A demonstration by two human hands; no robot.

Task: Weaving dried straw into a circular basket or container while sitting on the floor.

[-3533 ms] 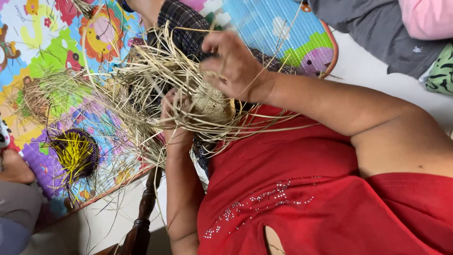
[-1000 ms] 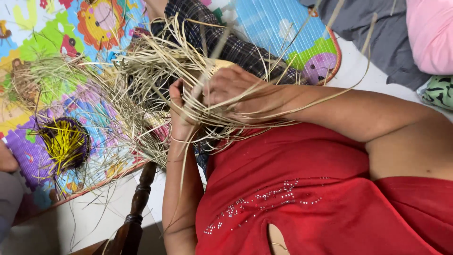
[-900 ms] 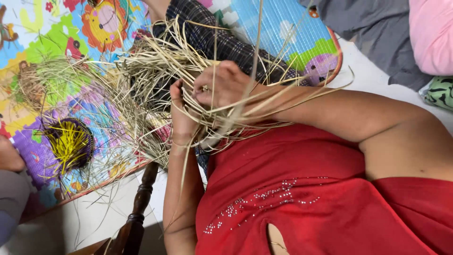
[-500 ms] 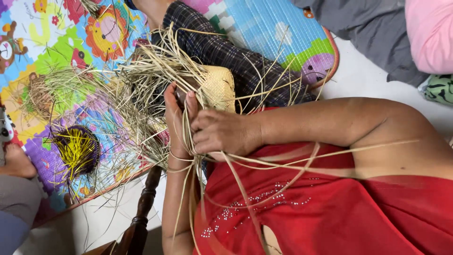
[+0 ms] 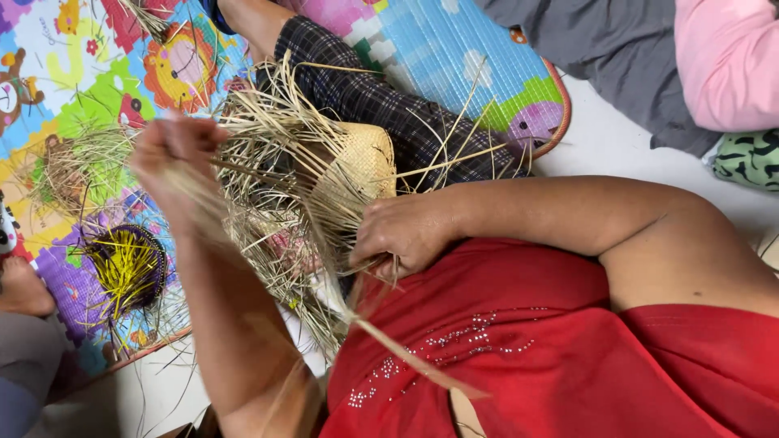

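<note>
A half-woven straw piece (image 5: 361, 162), pale and dome-shaped with many loose strands, rests on my lap over plaid trousers (image 5: 381, 97). My right hand (image 5: 406, 235) presses against its near edge and pinches strands there. Out to the left, my left hand (image 5: 174, 150) is raised and blurred, closed on a bundle of long straw strands (image 5: 243, 243) that run back to the weave. One flat strand (image 5: 414, 357) trails across my red shirt.
A colourful play mat (image 5: 81, 73) lies under the work, with a dark round basket of yellow strands (image 5: 126, 268) and a loose straw pile (image 5: 77, 162) on it. Another person's hand (image 5: 20, 288) is at the left edge. Someone in grey and pink (image 5: 649, 57) sits at top right.
My left hand has left the weave and swung out to the left, drawing a bundle of strands with it. My right hand has stayed at the near edge of the weave.
</note>
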